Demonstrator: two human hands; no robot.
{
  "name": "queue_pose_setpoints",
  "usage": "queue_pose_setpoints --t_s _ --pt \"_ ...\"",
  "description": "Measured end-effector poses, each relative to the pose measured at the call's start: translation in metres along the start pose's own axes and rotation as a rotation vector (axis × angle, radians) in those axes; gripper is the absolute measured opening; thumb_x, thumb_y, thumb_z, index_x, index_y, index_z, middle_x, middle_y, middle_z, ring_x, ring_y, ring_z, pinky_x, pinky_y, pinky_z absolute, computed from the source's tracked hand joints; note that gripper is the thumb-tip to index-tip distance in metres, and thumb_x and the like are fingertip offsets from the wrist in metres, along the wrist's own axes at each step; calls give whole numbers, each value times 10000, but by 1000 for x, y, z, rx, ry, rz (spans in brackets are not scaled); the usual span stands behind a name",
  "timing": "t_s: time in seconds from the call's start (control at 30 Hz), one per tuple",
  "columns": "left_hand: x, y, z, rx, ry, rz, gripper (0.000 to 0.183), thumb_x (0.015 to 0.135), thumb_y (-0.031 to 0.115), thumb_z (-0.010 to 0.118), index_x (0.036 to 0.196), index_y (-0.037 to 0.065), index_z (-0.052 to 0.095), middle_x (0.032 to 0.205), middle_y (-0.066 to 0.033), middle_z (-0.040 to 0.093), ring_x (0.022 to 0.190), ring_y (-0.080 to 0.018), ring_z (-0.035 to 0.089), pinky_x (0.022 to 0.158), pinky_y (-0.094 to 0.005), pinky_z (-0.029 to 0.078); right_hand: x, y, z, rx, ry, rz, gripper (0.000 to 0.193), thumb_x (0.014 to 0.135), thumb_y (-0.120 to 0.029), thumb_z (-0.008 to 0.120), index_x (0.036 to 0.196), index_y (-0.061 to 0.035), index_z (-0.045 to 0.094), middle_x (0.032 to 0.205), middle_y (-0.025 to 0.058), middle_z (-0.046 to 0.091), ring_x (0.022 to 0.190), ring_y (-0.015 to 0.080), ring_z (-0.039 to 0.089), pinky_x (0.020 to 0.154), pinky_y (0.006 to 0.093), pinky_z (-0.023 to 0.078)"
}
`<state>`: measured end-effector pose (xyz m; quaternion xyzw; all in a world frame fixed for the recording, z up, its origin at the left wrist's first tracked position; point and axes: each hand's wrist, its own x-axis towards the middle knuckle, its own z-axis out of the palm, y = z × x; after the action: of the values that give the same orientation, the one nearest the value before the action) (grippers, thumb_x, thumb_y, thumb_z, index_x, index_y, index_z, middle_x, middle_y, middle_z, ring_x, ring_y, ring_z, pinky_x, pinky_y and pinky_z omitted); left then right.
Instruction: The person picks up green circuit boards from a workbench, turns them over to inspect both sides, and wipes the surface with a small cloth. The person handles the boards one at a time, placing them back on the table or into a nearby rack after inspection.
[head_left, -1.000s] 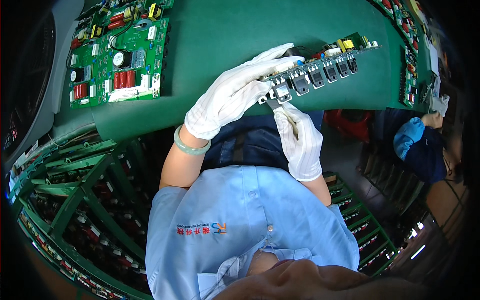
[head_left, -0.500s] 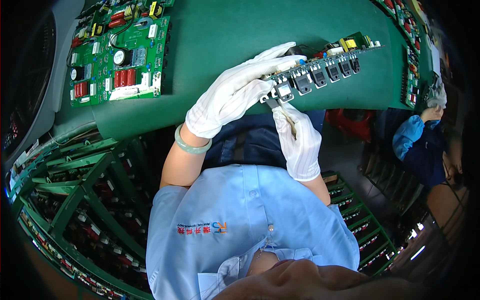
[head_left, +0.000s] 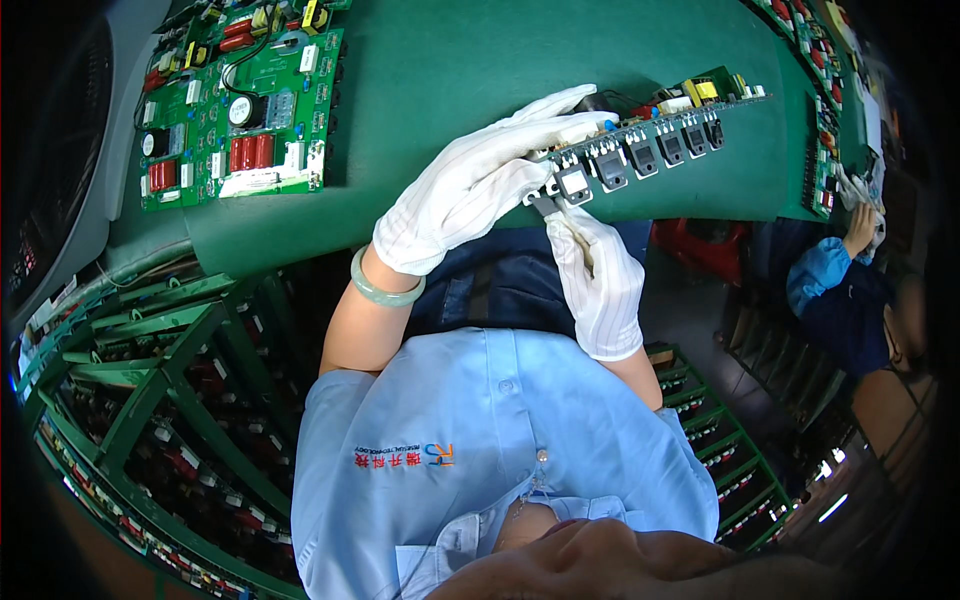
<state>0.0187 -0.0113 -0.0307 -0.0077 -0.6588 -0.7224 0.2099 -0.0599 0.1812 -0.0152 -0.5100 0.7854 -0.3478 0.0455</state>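
The left hand (head_left: 455,190), in a white striped glove, grips the left end of a circuit board (head_left: 655,122), its fingers lying over the far side and its thumb on the near side. The board is tilted nearly edge-on above the near part of the green tabletop (head_left: 440,60), its free end pointing right and a little farther away, with a row of black components (head_left: 612,170) standing off its near side. Just below the leftmost one, which has a pale, shiny face, the gloved right hand (head_left: 600,275) pinches a small dark piece (head_left: 545,206) between thumb and finger; the glove hides too much to tell what it is, or whether it touches the component. To do this well, I would keep the left grip firm but light, since only that end is supported and the rest of the board could swing. The piece is best kept square to the metal tab, guided with the fingertips rather than pushed, so the thin legs are not bent. Turning the board slightly more toward the eyes would help, as the fingers crowd this corner. More green boards (head_left: 255,110) lie on the tabletop farther left, well apart from the hands.
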Motion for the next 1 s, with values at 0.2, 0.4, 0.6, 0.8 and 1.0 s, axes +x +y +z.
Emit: queue_pose_setpoints --t_s 0.2,0.4,0.6,0.8,1.0 --pt "0 -1 0 -2 -2 4 727 981 538 458 1382 -66 508 1472 -241 451 1439 -358 330 1169 -452 232 0 1 -1 8 -2 -7 148 908 -62 676 1037 3 641 1033 137 719 786 259 713 625 310 568" --pt "0 0 -1 19 -5 9 727 981 538 459 1382 -66 508 1466 -238 460 1440 -359 329 1170 -455 233 -1 3 0 16 -14 0 153 909 -67 675 1041 1 638 1041 132 718 790 266 712 635 310 569" --pt "0 0 1 -3 8 -3 735 978 543 462 1380 -71 507 1464 -239 462 1439 -362 330 1168 -455 237 1 1 -1 19 -19 -8 158 904 -66 680 1039 1 633 1040 133 718 793 265 713 637 311 568" --pt "0 -1 1 -4 8 7 725 981 531 461 1377 -75 509 1468 -250 452 1439 -362 331 1167 -452 238 1 2 1 -7 -7 -22 169 899 -58 681 1044 2 620 1029 136 719 792 262 713 630 315 566" --pt "0 0 0 -10 0 -7 748 974 550 459 1379 -76 506 1478 -263 432 1439 -364 329 1166 -448 239 -2 5 5 55 -2 15 159 897 -75 680 1036 -11 637 1015 127 719 775 261 708 623 314 561"
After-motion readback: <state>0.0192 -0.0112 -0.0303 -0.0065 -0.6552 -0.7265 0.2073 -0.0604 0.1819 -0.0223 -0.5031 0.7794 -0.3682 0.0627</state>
